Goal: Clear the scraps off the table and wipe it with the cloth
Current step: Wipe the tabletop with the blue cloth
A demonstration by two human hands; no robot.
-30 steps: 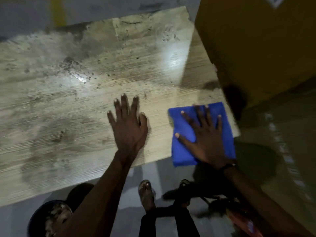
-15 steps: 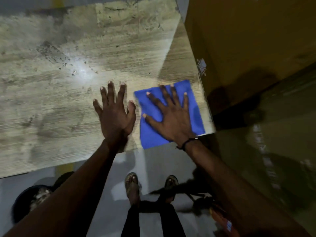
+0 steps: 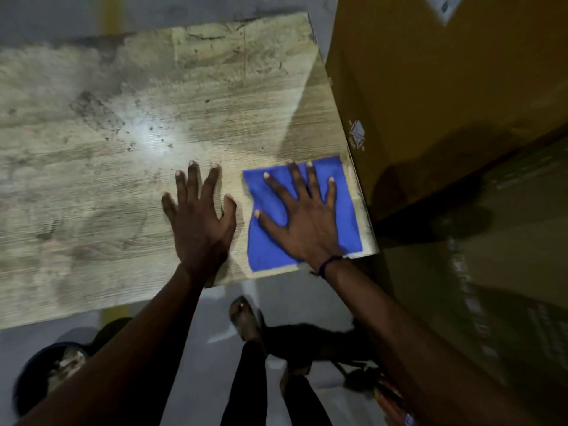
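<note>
A folded blue cloth (image 3: 267, 244) lies flat at the near right corner of the pale wood-grain table (image 3: 123, 186). My right hand (image 3: 304, 216) presses down on the cloth with its fingers spread straight. Just left of the cloth, my left hand (image 3: 199, 216) rests flat on the bare tabletop, fingers spread, holding nothing. Small dark specks and smudges (image 3: 101, 115) dot the tabletop farther back on the left, near a bright glare patch.
A large brown cardboard box (image 3: 430, 103) stands against the table's right edge. On the floor at lower left sits a dark round bin (image 3: 40, 373) with crumpled scraps inside. My feet in sandals (image 3: 246, 318) stand on the grey floor below the table's near edge.
My right hand has slid the cloth along the near right corner, first left toward my left hand, then back to the right edge. My left hand stays flat on the table.
</note>
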